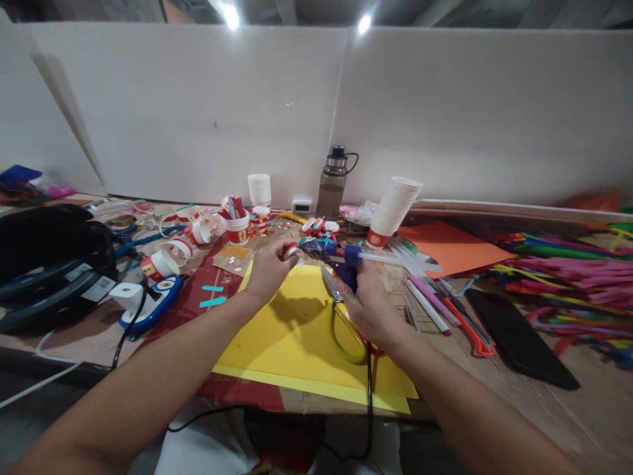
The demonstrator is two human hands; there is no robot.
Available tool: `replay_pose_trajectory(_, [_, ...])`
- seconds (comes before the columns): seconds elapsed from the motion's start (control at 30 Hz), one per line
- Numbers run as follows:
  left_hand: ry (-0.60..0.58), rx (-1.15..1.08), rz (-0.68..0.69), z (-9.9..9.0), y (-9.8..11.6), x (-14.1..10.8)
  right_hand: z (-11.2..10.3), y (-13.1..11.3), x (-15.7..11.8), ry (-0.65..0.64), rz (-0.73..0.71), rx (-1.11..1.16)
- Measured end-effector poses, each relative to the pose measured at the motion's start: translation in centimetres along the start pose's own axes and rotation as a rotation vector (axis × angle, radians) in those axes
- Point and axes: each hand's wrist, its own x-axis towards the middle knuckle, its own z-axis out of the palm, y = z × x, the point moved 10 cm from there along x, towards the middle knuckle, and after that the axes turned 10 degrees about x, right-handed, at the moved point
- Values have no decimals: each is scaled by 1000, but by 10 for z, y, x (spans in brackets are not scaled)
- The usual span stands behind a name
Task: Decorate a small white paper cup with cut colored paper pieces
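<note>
My right hand (368, 297) is wrapped round the handle of a blue glue gun (341, 257), whose nozzle points left and whose clear glue stick juts out to the right. Close to the nozzle, my left hand (271, 267) pinches a small white and red piece (291, 251), partly hidden by the fingers. Whether nozzle and piece touch is too small to tell. Beneath both hands lie yellow sheets (277, 336). Scissors with yellow handles (341, 330) rest on the sheets, partly behind my right hand.
Stacked paper cups (395, 208) lean beside a dark bottle (332, 185). A blue power strip (161, 303) and cut cups (161, 264) lie left. A phone (519, 336), a red cutter (469, 330) and pipe cleaners (568, 277) lie right. The gun's black cord (369, 396) hangs over the front edge.
</note>
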Motion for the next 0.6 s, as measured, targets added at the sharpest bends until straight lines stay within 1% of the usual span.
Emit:
replay_pose_trajectory(0.1, [15, 111, 46, -4, 8, 0, 1, -2, 0, -26, -2, -33])
replay_pose_trajectory(0.3, [28, 304, 296, -8, 29, 0, -1, 1, 1, -38, 20, -12])
replay_pose_trajectory(0.37, [15, 329, 340, -8, 32, 0, -2, 2, 2, -32, 36, -12])
replay_pose_trajectory(0.47, [16, 330, 314, -9, 28, 2, -4, 2, 2, -33, 48, 0])
replay_pose_trajectory(0.53, [35, 297, 249, -11, 22, 5, -5, 0, 1, -37, 28, 36])
replay_pose_trajectory(0.6, [38, 218, 147, -12, 12, 8, -12, -2, 2, 3, 0, 76])
